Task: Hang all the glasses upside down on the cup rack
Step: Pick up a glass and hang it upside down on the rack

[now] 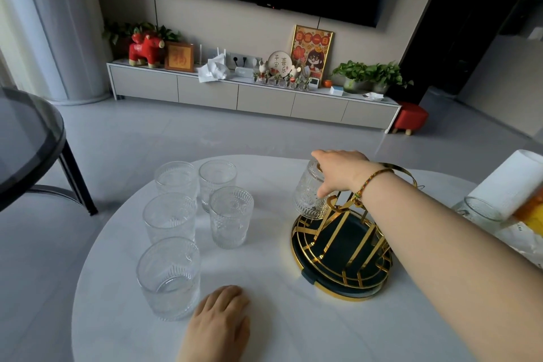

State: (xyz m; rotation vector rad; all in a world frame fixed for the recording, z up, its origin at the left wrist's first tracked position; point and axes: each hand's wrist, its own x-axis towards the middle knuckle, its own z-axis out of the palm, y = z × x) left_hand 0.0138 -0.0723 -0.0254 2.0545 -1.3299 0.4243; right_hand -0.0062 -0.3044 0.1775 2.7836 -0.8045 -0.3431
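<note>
While an inverted glass (311,194) is gripped by the right hand (340,170) over the cup rack (342,247), it should be lowered squarely onto a prong; the left hand (219,320) is rested flat, empty, on the table (264,288).

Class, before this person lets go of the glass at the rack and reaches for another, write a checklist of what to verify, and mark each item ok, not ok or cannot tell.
1. Held glass is upside down: ok, its base is up under the right hand.
2. That glass is seated on a prong of the cup rack: cannot tell, the hand and the glass hide the prong.
3. Rack stands flat on the white table: ok.
4. Left hand is free for the next glass: ok, it rests flat on the table.
5. All glasses hung: not ok, five upright glasses stand on the table left of the rack.
</note>
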